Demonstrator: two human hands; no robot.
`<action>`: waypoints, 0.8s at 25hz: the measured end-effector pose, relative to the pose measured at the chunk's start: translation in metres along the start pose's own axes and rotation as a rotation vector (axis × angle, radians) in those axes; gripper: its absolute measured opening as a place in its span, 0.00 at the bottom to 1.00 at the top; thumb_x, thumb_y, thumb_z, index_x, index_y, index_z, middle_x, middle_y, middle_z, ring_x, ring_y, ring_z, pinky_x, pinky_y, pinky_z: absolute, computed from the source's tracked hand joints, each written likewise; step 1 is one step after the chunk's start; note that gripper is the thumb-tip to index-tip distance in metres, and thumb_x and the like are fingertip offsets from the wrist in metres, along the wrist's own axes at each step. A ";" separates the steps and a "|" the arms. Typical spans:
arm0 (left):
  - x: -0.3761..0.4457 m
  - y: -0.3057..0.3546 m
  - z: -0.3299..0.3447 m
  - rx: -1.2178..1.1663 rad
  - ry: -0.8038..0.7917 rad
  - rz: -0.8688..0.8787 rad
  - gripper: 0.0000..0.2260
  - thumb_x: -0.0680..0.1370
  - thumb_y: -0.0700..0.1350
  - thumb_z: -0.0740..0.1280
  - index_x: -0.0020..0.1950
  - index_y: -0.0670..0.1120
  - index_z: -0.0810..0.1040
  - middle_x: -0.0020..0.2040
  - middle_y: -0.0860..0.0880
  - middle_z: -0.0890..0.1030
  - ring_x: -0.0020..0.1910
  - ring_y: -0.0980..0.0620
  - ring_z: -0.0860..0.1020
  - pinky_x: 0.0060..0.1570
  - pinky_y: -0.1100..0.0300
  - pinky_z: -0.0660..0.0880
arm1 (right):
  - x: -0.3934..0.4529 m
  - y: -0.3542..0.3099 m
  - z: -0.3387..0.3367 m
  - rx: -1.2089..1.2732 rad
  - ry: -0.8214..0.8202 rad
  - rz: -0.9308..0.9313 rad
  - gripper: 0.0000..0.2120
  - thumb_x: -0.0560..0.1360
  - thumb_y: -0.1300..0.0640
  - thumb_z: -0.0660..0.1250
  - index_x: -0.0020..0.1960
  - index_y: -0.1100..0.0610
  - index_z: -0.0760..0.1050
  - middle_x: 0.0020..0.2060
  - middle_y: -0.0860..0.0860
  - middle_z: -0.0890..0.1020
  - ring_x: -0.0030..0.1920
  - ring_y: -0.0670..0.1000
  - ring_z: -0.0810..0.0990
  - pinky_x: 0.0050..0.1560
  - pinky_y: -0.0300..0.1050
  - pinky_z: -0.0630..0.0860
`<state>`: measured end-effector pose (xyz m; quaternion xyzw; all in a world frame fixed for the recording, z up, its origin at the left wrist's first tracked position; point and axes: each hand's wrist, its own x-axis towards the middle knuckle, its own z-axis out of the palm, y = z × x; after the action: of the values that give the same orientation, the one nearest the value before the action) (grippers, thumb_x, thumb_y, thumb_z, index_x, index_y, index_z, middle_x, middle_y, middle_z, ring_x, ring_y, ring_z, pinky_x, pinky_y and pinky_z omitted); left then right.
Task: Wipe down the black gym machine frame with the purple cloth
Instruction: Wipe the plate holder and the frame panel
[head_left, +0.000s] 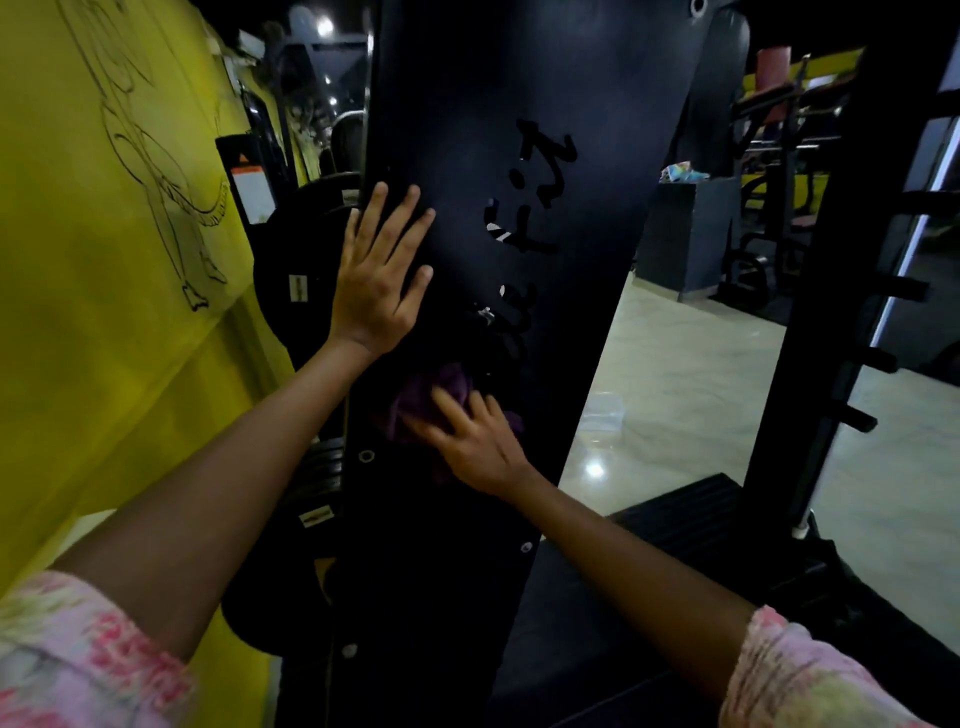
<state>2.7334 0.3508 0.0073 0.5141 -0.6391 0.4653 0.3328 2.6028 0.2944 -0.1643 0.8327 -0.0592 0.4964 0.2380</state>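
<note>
A tall black panel of the gym machine frame (467, 130) fills the middle of the view, with cut-out lettering down its right half. My left hand (382, 270) lies flat on its left edge, fingers straight and spread. Lower down, my right hand (470, 436) presses the purple cloth (426, 389) against the panel with straight fingers; the cloth bunches out above and to the left of the fingers. Part of the cloth is hidden under the hand.
A yellow wall (104, 260) with a line drawing stands close on the left. Black weight plates (301, 270) sit behind the panel. A black upright with pegs (841, 338) rises on the right. Shiny tiled floor (675, 389) and other gym machines lie beyond.
</note>
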 end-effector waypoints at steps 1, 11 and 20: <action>0.000 -0.001 0.000 -0.017 0.002 0.003 0.21 0.80 0.45 0.60 0.73 0.42 0.67 0.74 0.42 0.65 0.75 0.40 0.56 0.73 0.43 0.51 | -0.011 0.002 0.002 -0.048 -0.028 -0.086 0.23 0.72 0.53 0.57 0.66 0.45 0.71 0.63 0.56 0.66 0.47 0.60 0.69 0.43 0.52 0.77; -0.003 -0.004 0.001 -0.174 0.028 0.001 0.18 0.80 0.45 0.59 0.69 0.40 0.72 0.72 0.41 0.68 0.74 0.41 0.58 0.74 0.48 0.47 | 0.063 -0.014 -0.006 -0.006 0.315 0.827 0.21 0.75 0.52 0.59 0.67 0.50 0.67 0.64 0.63 0.70 0.52 0.70 0.75 0.53 0.62 0.75; -0.004 -0.008 -0.004 -0.405 -0.004 -0.052 0.18 0.81 0.45 0.55 0.68 0.39 0.72 0.71 0.41 0.69 0.74 0.46 0.58 0.74 0.52 0.46 | 0.027 -0.011 -0.014 -0.113 0.068 0.599 0.24 0.72 0.53 0.58 0.69 0.48 0.65 0.65 0.59 0.67 0.48 0.68 0.75 0.46 0.59 0.76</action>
<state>2.7416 0.3559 0.0076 0.4538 -0.7068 0.3175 0.4401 2.6084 0.3146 -0.1398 0.7465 -0.3218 0.5680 0.1287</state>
